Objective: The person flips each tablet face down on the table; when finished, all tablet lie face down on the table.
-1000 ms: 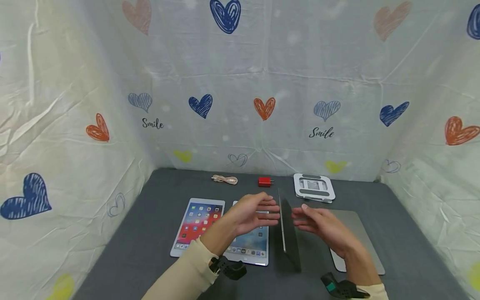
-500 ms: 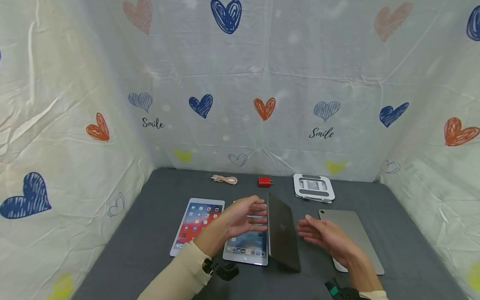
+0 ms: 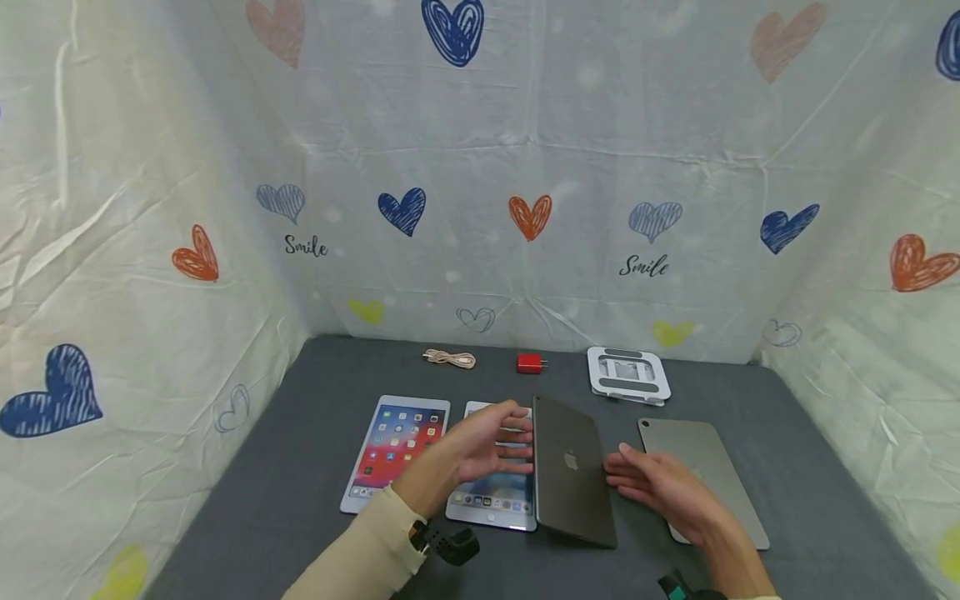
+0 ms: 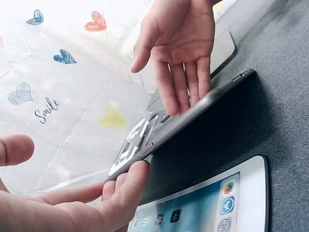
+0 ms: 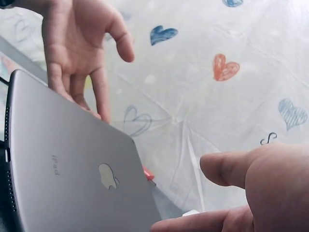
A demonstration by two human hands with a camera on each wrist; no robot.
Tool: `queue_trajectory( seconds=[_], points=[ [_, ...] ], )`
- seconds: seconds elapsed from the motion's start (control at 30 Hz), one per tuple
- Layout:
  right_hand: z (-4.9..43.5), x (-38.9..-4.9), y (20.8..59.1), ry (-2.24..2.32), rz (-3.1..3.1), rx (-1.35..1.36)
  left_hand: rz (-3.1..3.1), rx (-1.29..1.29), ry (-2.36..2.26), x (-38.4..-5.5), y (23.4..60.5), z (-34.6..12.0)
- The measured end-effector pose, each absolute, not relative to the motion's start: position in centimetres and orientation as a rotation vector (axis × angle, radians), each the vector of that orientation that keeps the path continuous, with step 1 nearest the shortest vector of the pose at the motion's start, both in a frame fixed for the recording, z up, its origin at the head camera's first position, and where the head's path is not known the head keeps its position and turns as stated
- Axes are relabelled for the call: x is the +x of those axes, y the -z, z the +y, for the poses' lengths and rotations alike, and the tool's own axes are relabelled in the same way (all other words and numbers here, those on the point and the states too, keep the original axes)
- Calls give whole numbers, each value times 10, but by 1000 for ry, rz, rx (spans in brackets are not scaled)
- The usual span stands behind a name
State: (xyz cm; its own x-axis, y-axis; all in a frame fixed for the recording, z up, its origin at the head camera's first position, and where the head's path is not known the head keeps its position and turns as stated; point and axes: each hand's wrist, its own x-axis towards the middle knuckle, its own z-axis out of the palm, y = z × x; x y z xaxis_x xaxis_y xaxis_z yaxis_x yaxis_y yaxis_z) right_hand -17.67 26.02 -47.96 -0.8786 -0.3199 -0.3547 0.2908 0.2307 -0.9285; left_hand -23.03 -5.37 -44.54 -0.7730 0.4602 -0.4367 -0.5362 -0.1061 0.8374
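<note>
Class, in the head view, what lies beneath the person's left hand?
A lit white tablet; the row of icons along its near edge shows. The left hand, touching the tilted grey tablet, covers part of the white tablet, so whatever displays there is hidden.

Before you, the grey tabletop (image 3: 277, 492) carries two white tablets (image 3: 396, 446), both lit, a silver tablet (image 3: 708, 454) face down, a bundled cable (image 3: 450, 359), a red charger (image 3: 529, 364) and a white stand (image 3: 628, 387). Whether the tilted dark tablet (image 3: 573, 475) touches it is unclear.
</note>
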Motion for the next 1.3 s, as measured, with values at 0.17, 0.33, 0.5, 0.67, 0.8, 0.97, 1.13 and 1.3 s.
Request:
queue_trajectory(
  seconds=[0.17,0.33,0.5,0.67,0.8,0.97,1.13,1.3],
  points=[
    [262,-175,478,1679,2058,6,1501,-108,-1945,-232,451,-49],
    [267,-175,476,1656,2089,52,1485,-122,-1942,-235,456,-40],
    [271,-174,476,1649,2125,122,1482,-129,-1926,-236,461,-31],
    [273,-175,476,1635,2157,159,1492,-150,-1920,-238,467,-24],
    [276,-174,475,1608,2186,176,1507,-156,-1909,-238,470,-19],
    [278,-174,474,1581,2210,198,1536,-163,-1898,-236,472,-13],
    [280,-173,474,1560,2229,211,1555,-157,-1894,-234,475,-7],
    [282,-173,473,1554,2248,251,1564,-145,-1898,-233,478,-3]
  ],
)
